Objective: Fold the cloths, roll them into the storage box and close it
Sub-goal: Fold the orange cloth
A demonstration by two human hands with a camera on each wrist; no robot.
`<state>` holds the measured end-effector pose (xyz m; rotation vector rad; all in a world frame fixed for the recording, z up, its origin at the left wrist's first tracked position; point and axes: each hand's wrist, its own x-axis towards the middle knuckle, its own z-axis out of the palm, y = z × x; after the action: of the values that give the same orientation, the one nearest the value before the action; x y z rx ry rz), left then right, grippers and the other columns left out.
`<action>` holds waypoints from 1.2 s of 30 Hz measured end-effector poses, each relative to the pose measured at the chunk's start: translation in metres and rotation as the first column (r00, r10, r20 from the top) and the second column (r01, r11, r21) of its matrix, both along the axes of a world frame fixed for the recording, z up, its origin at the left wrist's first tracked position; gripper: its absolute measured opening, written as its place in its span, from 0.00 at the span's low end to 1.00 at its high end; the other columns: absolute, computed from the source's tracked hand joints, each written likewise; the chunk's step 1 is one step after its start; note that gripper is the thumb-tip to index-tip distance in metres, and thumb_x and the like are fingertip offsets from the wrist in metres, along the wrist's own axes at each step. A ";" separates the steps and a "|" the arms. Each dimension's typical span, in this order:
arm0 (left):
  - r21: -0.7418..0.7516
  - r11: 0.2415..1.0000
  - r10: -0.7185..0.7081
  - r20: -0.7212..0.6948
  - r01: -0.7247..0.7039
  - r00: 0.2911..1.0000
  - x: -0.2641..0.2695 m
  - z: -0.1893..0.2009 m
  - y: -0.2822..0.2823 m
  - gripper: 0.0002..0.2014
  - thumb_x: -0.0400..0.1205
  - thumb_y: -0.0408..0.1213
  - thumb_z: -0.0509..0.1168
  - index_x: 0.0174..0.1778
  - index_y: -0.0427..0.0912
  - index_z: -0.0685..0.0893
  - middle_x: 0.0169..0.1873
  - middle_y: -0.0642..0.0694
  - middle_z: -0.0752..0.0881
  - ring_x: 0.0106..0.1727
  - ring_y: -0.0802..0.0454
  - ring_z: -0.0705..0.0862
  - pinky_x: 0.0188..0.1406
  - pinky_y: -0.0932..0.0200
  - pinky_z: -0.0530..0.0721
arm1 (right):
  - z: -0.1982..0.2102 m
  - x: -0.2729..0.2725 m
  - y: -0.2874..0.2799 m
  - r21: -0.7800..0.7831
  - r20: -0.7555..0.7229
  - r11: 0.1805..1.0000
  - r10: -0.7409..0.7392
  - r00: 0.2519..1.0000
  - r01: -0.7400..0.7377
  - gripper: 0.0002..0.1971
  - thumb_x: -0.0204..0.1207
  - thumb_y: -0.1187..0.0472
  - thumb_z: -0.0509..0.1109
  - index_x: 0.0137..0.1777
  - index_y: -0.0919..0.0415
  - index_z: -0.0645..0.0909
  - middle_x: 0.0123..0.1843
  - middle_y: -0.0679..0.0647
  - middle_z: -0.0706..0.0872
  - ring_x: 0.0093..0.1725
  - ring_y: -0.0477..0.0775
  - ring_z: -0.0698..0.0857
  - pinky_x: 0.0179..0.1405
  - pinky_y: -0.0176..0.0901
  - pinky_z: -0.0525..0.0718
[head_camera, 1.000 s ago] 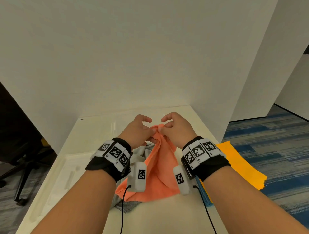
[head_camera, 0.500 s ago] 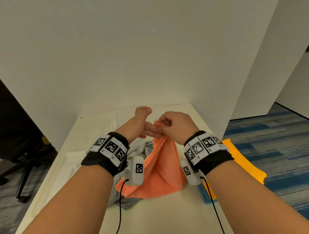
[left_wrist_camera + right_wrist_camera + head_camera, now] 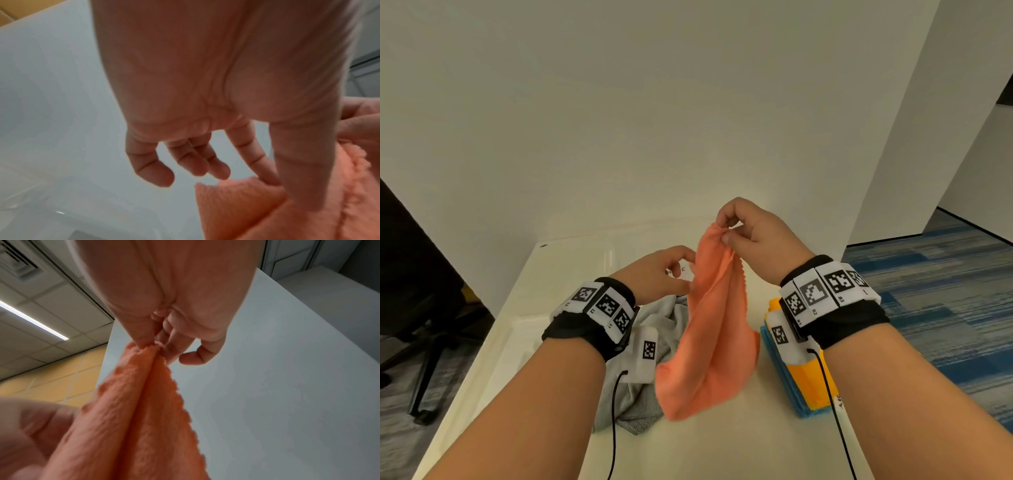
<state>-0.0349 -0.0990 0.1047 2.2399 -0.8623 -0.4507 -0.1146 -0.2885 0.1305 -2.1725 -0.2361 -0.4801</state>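
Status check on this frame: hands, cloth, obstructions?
Right hand pinches orange cloth by its top, lifted. Left hand pinches its side edge lower down. Grey cloth crumpled beneath; yellow-and-blue stack right. Nothing blocking.

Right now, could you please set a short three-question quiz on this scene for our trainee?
1. True or false: the right hand pinches the orange cloth's top edge.
2. Which cloth lies crumpled under the left wrist: A grey, B blue, C yellow?
3. Fill in: the yellow cloth lies on a ___ cloth.

Key: 1 true; 2 A, the grey cloth; 3 blue.
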 end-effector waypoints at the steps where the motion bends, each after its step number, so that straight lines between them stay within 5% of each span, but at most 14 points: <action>1: -0.004 1.000 -0.025 0.016 0.025 1.000 -0.001 0.000 -0.001 0.12 0.76 0.36 0.73 0.47 0.59 0.81 0.42 0.52 0.77 0.38 0.59 0.73 0.44 0.64 0.72 | 0.000 0.000 -0.002 -0.008 0.012 1.000 -0.025 1.000 0.025 0.17 0.78 0.71 0.63 0.45 0.43 0.75 0.44 0.39 0.78 0.33 0.42 0.78 0.35 0.26 0.70; 4: -0.018 0.998 -0.068 0.010 0.068 0.998 -0.004 -0.002 -0.003 0.08 0.73 0.31 0.74 0.40 0.48 0.84 0.55 0.50 0.78 0.54 0.59 0.76 0.53 0.72 0.72 | 0.002 0.000 -0.008 -0.027 0.059 0.991 -0.128 0.990 0.130 0.17 0.79 0.69 0.62 0.45 0.41 0.73 0.42 0.37 0.79 0.31 0.38 0.77 0.34 0.27 0.70; 7: -0.106 0.992 -0.062 -0.005 0.061 0.998 -0.003 -0.008 -0.006 0.13 0.69 0.36 0.77 0.38 0.53 0.78 0.68 0.55 0.75 0.70 0.60 0.72 0.67 0.61 0.68 | 0.002 -0.001 -0.011 -0.008 0.068 0.987 -0.159 0.985 0.160 0.20 0.79 0.69 0.62 0.43 0.37 0.73 0.39 0.35 0.79 0.31 0.38 0.78 0.36 0.30 0.72; 13: -0.076 0.997 0.010 0.002 -0.009 1.000 0.004 -0.021 -0.008 0.23 0.71 0.37 0.77 0.58 0.52 0.74 0.51 0.53 0.86 0.57 0.55 0.83 0.60 0.59 0.75 | 0.005 -0.005 -0.007 0.031 0.069 0.991 -0.130 0.989 0.128 0.19 0.79 0.71 0.62 0.44 0.40 0.73 0.35 0.36 0.78 0.30 0.33 0.78 0.33 0.24 0.70; 18: 0.196 0.981 -0.020 0.080 0.004 0.997 0.004 -0.029 -0.009 0.13 0.65 0.56 0.66 0.36 0.51 0.80 0.38 0.46 0.83 0.44 0.46 0.82 0.53 0.50 0.82 | 0.006 -0.007 -0.008 0.061 0.072 0.990 -0.135 0.988 0.131 0.19 0.79 0.71 0.62 0.44 0.40 0.74 0.37 0.36 0.79 0.29 0.35 0.78 0.32 0.24 0.71; 21: 0.435 0.898 -0.007 0.176 -0.071 0.984 0.010 -0.031 -0.008 0.20 0.73 0.62 0.66 0.33 0.47 0.80 0.45 0.44 0.78 0.48 0.45 0.79 0.52 0.50 0.79 | 0.004 -0.007 -0.007 0.061 0.083 0.987 -0.156 0.984 0.151 0.18 0.78 0.71 0.63 0.44 0.42 0.74 0.41 0.38 0.79 0.31 0.34 0.78 0.33 0.23 0.71; 25: 0.475 0.852 0.078 0.303 -0.222 0.950 0.016 -0.024 0.004 0.16 0.77 0.63 0.63 0.36 0.54 0.78 0.52 0.45 0.71 0.58 0.42 0.71 0.61 0.44 0.75 | 0.000 -0.003 -0.017 -0.002 0.056 0.956 -0.292 0.955 0.293 0.13 0.79 0.70 0.62 0.49 0.48 0.75 0.44 0.36 0.79 0.39 0.34 0.78 0.39 0.24 0.71; 28: 0.354 0.896 0.134 0.356 -0.267 0.925 0.021 -0.014 0.013 0.18 0.75 0.59 0.68 0.52 0.51 0.82 0.55 0.47 0.75 0.60 0.41 0.74 0.60 0.42 0.77 | -0.005 -0.001 -0.027 -0.036 0.013 0.909 -0.416 0.909 0.416 0.12 0.80 0.69 0.61 0.51 0.50 0.75 0.48 0.42 0.79 0.46 0.45 0.79 0.46 0.37 0.75; 30: 0.147 0.954 0.184 0.405 -0.262 0.896 0.019 -0.006 0.015 0.10 0.73 0.51 0.72 0.44 0.52 0.81 0.46 0.48 0.79 0.52 0.43 0.79 0.49 0.50 0.78 | -0.007 -0.001 -0.030 -0.060 0.006 0.880 -0.472 0.882 0.471 0.11 0.80 0.69 0.60 0.53 0.52 0.76 0.50 0.45 0.80 0.49 0.48 0.80 0.47 0.42 0.77; 32: -0.018 0.971 0.221 0.436 -0.238 0.872 0.015 0.002 0.014 0.14 0.73 0.43 0.74 0.32 0.54 0.72 0.37 0.51 0.78 0.42 0.49 0.78 0.36 0.58 0.70 | -0.006 -0.001 -0.030 -0.048 0.030 0.854 -0.518 0.855 0.519 0.10 0.80 0.68 0.60 0.54 0.52 0.76 0.53 0.47 0.81 0.49 0.49 0.80 0.48 0.41 0.76; 36: -0.282 0.935 0.306 0.325 -0.217 0.895 0.011 0.014 0.018 0.13 0.73 0.39 0.75 0.31 0.51 0.76 0.34 0.53 0.81 0.36 0.59 0.78 0.35 0.65 0.72 | -0.004 -0.001 -0.032 -0.010 0.061 0.813 -0.580 0.812 0.582 0.10 0.82 0.66 0.60 0.59 0.54 0.76 0.58 0.50 0.82 0.52 0.47 0.79 0.50 0.39 0.74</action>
<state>-0.0237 -0.0808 0.1191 2.2005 -0.7294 0.1984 -0.1158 -0.3208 0.1267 -2.2393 0.4197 -0.8837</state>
